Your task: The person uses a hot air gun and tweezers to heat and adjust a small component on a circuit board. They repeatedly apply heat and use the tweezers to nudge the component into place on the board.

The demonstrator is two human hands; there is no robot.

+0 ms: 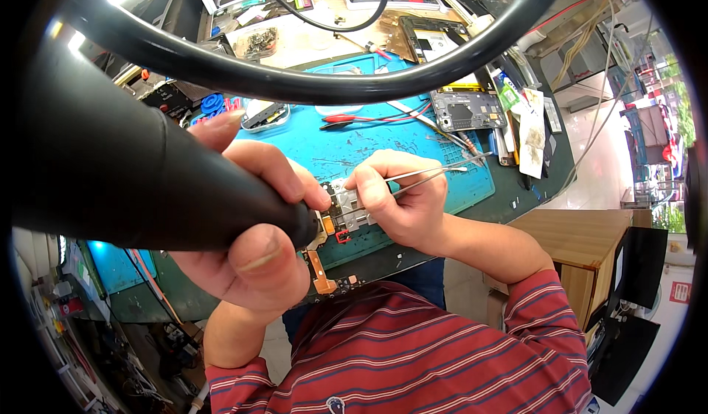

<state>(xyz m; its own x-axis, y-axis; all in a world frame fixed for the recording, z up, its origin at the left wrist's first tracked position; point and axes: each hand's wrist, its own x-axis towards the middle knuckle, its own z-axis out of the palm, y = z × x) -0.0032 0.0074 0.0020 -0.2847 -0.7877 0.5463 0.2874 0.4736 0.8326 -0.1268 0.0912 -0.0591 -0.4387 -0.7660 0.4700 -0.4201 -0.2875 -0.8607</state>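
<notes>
Working a circuit board (pixel 344 202) at the table's (pixel 376 263) near edge, left fingers (pixel 274 169) curled round a black tool (pixel 214 193), right fingers (pixel 375 193) pinching tweezers (pixel 453 168), probably needs steady tips next.

Your mat (pixel 310 147) lies on the bench (pixel 501 206) in front of you, and the circuit board (pixel 341 193) sits over its near part, between your two hands. Your left hand (pixel 269 266) is on the board's left, wrapped round the cylinder (pixel 199 182), whose narrow end reaches the board's left side. Your right hand (pixel 402 196) is on the right, holding tweezers (pixel 436 171) that point leftward onto it. Nearer to you than the board lies a flex strip (pixel 319 270). Beyond your hands, clip leads (pixel 350 119) lie on the mat, with an open box (pixel 267 128) to their left and an opened device (pixel 468 112) to their right. A paper strip (pixel 532 137) lies right of that device; a cabinet (pixel 582 252) stands at your right.
</notes>
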